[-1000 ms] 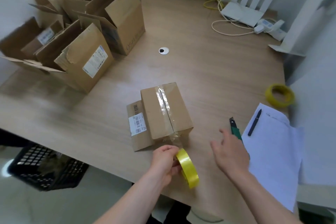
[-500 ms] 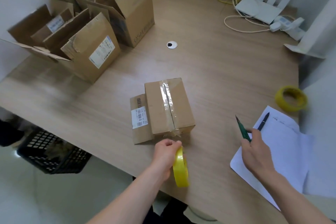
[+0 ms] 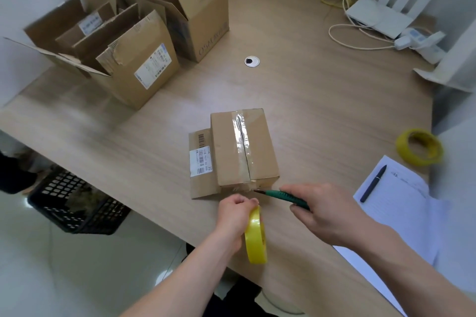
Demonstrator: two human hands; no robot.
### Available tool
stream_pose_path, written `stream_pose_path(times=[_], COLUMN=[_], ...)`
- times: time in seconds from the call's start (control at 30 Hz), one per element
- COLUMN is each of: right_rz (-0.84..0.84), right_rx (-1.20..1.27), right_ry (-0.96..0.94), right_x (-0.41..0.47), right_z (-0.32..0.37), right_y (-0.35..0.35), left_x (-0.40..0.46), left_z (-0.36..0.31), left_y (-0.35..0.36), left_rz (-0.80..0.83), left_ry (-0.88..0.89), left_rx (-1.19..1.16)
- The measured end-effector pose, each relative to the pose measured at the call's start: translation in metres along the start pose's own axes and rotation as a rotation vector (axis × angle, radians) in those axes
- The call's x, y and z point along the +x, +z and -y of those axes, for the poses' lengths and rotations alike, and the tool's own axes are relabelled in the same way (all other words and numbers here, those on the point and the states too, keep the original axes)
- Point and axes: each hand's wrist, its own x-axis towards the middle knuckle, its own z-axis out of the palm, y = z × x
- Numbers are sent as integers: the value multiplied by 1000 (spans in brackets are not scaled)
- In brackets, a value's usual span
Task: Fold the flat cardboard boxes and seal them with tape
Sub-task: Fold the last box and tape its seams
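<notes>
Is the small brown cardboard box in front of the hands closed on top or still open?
Closed: the small brown cardboard box has its top flaps meeting, clear tape along the seam.

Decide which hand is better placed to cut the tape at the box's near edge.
Right. The right hand grips the knife, tip at the box edge; the left hand holds the roll.

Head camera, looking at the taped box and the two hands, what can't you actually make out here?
- Tape strip between the yellow roll and the small box: clear film, too faint to trace.
- Cutter blade: too small to see whether it touches the tape.
- Left hand fingertips: curled behind the roll.
- Shipping label text: too small, blurred.
- Box's near end: foreshortened, partly behind the right hand.
</notes>
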Motion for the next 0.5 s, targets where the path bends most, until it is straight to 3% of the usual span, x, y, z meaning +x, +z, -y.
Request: stream_pose_path(times=[0.17,0.33,0.5], right_rz=[111,163,-4], right_rx=[-145,-137,-64], right_ry=[47,98,331], right_x=[32,35,-9], right_z=[2,-14,-58], right_y=[16,28,42], left_x=[-1,-2,1], left_z=[0,5,7], left_y=[2,0,-5], left_rz=[-14,-33,-22], left_ry=[-6,-12,-24], left_rx=[-36,-35,-39])
